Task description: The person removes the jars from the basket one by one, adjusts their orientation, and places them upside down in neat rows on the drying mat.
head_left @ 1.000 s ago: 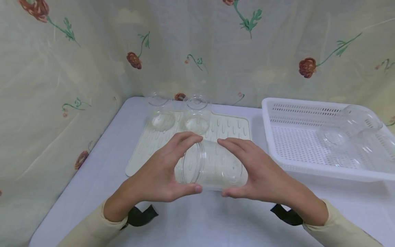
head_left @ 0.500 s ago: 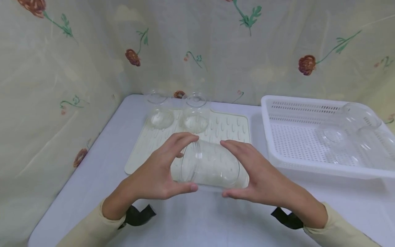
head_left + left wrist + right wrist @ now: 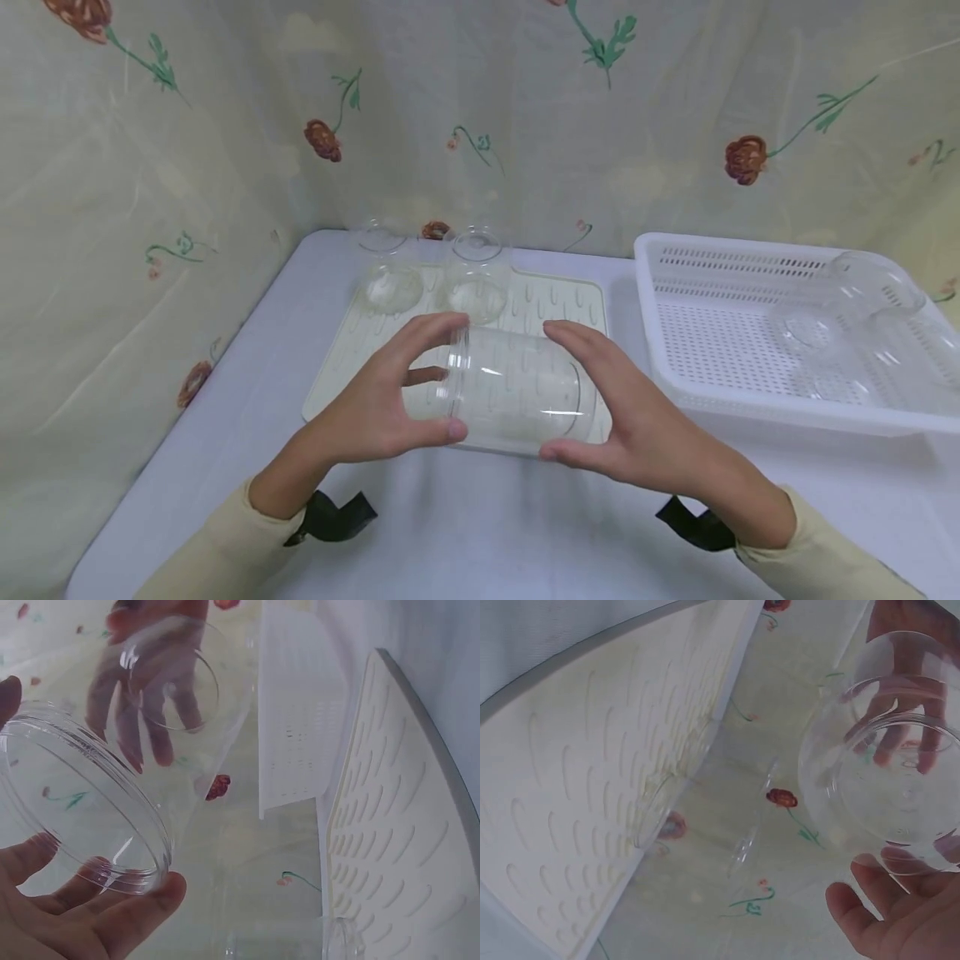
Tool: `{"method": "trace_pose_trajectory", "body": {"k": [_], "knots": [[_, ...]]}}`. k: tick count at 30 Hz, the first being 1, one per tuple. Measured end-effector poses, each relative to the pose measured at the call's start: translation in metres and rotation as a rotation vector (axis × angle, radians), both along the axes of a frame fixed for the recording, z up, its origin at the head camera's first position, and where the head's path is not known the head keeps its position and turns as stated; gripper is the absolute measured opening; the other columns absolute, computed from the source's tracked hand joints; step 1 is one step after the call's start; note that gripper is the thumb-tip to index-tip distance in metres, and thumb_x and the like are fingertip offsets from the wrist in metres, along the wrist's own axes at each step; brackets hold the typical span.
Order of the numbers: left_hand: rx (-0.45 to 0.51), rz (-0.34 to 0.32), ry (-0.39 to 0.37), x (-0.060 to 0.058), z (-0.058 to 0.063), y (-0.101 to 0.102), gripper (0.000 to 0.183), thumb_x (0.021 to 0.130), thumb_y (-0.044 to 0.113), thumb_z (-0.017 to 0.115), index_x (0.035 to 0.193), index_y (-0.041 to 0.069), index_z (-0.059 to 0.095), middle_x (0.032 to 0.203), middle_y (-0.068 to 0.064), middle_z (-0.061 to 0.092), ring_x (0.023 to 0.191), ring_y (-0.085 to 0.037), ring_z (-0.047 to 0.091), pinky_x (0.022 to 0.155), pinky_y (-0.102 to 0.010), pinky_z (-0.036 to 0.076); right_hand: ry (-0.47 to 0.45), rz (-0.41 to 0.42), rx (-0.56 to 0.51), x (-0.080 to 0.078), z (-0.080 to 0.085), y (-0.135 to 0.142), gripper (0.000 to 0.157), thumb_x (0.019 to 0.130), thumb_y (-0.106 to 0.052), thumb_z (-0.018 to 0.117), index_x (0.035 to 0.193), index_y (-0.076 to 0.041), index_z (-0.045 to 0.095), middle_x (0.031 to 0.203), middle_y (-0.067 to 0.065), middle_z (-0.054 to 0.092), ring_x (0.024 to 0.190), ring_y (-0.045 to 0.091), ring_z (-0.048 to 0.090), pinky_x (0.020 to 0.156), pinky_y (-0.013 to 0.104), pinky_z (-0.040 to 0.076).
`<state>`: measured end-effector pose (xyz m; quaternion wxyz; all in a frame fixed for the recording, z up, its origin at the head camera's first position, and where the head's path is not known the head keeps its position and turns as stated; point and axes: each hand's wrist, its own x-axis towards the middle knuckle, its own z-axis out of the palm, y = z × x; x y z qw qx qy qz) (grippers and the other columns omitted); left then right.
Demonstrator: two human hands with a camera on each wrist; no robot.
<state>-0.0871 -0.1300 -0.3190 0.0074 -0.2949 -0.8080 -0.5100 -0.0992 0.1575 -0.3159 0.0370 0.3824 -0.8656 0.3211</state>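
A clear, see-through jar [image 3: 517, 387] lies sideways in the air between both hands, above the front of a cream ridged drying mat [image 3: 337, 371]. My left hand [image 3: 382, 404] grips its threaded mouth end, thumb below and fingers above. At the other end, the right hand [image 3: 645, 421] holds the jar round its base. In the left wrist view the screw rim [image 3: 142, 802] is seen, with the opposite hand visible through the clear wall. The right wrist view shows the rounded jar base [image 3: 900, 787] above the fingers.
Two clear jars, one at left [image 3: 393, 287] and one beside it [image 3: 477, 292], stand upside down at the mat's back. On the right, a white perforated basket [image 3: 720, 342] contains more clear jars [image 3: 873, 287]. A floral curtain [image 3: 540, 167] hangs behind.
The jar has turned so that its mouth, earlier seen as an oval, is now nearly edge-on and faces left. My left hand has shifted slightly left and up; both hands still hold it.
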Motion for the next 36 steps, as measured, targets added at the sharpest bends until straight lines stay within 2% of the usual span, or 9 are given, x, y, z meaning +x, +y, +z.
{"method": "trace_pose_trajectory", "body": {"k": [4,7,10,13,16,20,27,32,36], "knots": [[0.054,-0.016,-0.063,-0.003,-0.003,-0.002,0.085,0.080,0.015,0.080,0.151,0.016,0.034,0.152,-0.007,0.039,0.141,-0.032,0.043,0.103,-0.051,0.052,-0.058,-0.016,-0.042,0.001,0.001,-0.001,0.110,0.073,-0.031,0.089,0.158,-0.026,0.019,0.160,0.001,0.029,0.143,0.021,0.034,0.110,0.059,0.041],[0.112,-0.043,-0.108,-0.005,-0.006,-0.005,0.084,0.083,0.022,0.078,0.152,0.014,0.032,0.155,-0.011,0.037,0.142,-0.036,0.041,0.103,-0.054,0.051,-0.063,-0.018,-0.074,0.002,0.002,-0.001,0.110,0.073,-0.028,0.089,0.157,-0.027,0.019,0.159,0.001,0.030,0.139,0.018,0.037,0.108,0.054,0.044],[0.193,-0.081,-0.154,-0.009,-0.010,-0.007,0.082,0.087,0.025,0.076,0.153,0.009,0.030,0.154,-0.017,0.036,0.141,-0.039,0.041,0.102,-0.049,0.053,-0.051,-0.004,-0.096,0.003,0.003,-0.002,0.111,0.072,-0.025,0.089,0.157,-0.026,0.018,0.159,0.000,0.029,0.137,0.014,0.037,0.110,0.041,0.043],[0.281,-0.115,-0.222,-0.012,-0.014,-0.008,0.078,0.089,0.021,0.072,0.153,0.009,0.029,0.152,-0.022,0.035,0.138,-0.035,0.044,0.101,-0.038,0.055,-0.039,0.014,-0.108,0.003,0.004,-0.002,0.113,0.071,-0.025,0.090,0.158,-0.023,0.017,0.161,0.000,0.027,0.139,0.015,0.035,0.113,0.032,0.038],[0.365,-0.149,-0.280,-0.016,-0.019,-0.009,0.074,0.091,0.023,0.069,0.152,0.011,0.031,0.150,-0.026,0.034,0.135,-0.029,0.047,0.099,-0.034,0.056,-0.037,0.031,-0.118,0.002,0.005,-0.003,0.118,0.068,-0.027,0.091,0.158,-0.021,0.015,0.162,0.000,0.025,0.142,0.017,0.033,0.115,0.034,0.036],[0.441,-0.204,-0.336,-0.020,-0.024,-0.009,0.071,0.093,0.033,0.066,0.151,0.012,0.032,0.145,-0.025,0.038,0.134,-0.029,0.050,0.097,-0.039,0.056,-0.036,0.051,-0.121,0.001,0.005,-0.005,0.126,0.064,-0.029,0.094,0.159,-0.019,0.011,0.162,0.001,0.021,0.142,0.018,0.032,0.112,0.037,0.039],[0.455,-0.225,-0.436,-0.021,-0.028,-0.009,0.066,0.096,0.037,0.061,0.152,0.018,0.031,0.147,-0.021,0.037,0.138,-0.041,0.044,0.101,-0.051,0.053,-0.030,0.056,-0.121,0.000,0.006,-0.009,0.128,0.063,-0.027,0.095,0.159,-0.018,0.010,0.162,0.002,0.021,0.139,0.019,0.036,0.105,0.037,0.048],[0.477,-0.260,-0.523,-0.021,-0.032,-0.010,0.064,0.096,0.034,0.058,0.151,0.017,0.030,0.149,-0.019,0.036,0.139,-0.033,0.046,0.104,-0.051,0.051,-0.059,0.074,-0.106,0.001,0.006,-0.012,0.128,0.066,-0.033,0.093,0.159,-0.020,0.007,0.163,0.002,0.019,0.140,0.019,0.034,0.103,0.046,0.050],[0.491,-0.282,-0.557,-0.021,-0.036,-0.011,0.067,0.095,0.037,0.059,0.151,0.016,0.029,0.149,-0.019,0.036,0.138,-0.030,0.047,0.104,-0.052,0.051,-0.058,0.081,-0.101,0.000,0.004,-0.014,0.130,0.064,-0.032,0.094,0.159,-0.019,0.007,0.162,0.003,0.021,0.139,0.018,0.036,0.101,0.046,0.052]]}}
